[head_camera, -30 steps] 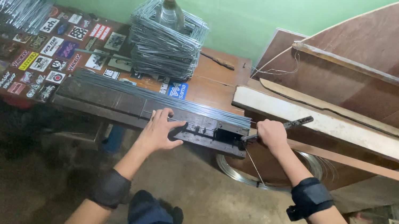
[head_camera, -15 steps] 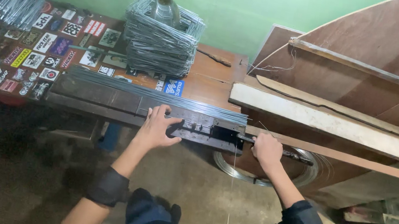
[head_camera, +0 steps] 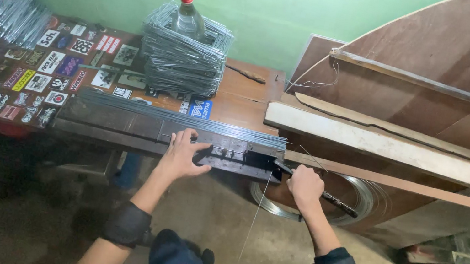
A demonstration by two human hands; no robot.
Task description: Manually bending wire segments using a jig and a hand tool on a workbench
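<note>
1. Against the green wall (head_camera: 306,10), large brown plywood sheets (head_camera: 447,78) and a pale plank (head_camera: 397,150) lean to my right, with the sticker-covered wooden table (head_camera: 240,98) stretching to my left.
2. Along the table's front edge sits the dark metal bending jig (head_camera: 231,157), a long flat bar bolted down, and it is where both hands work.
3. Behind it stands a stack of bent wire frames (head_camera: 180,59), already formed as far as I can judge, with a clear red-capped bottle (head_camera: 186,15) rising from its middle; more cut wires (head_camera: 5,4) lie at the far left.
4. A bundle of straight wire rods (head_camera: 186,119) lies just behind the jig, seemingly unbent stock, so plenty looks left to do.
5. Below the table's right end, a coil of wire (head_camera: 357,200) rests on the floor.
6. My left hand (head_camera: 183,156) lies flat, fingers spread, pressing down on the jig.
7. My right hand (head_camera: 304,187) is closed around the black lever handle (head_camera: 332,199) at the jig's right end.
8. One thin wire (head_camera: 251,230) hangs down from the jig between my arms; whether its bend is finished I cannot tell.
</note>
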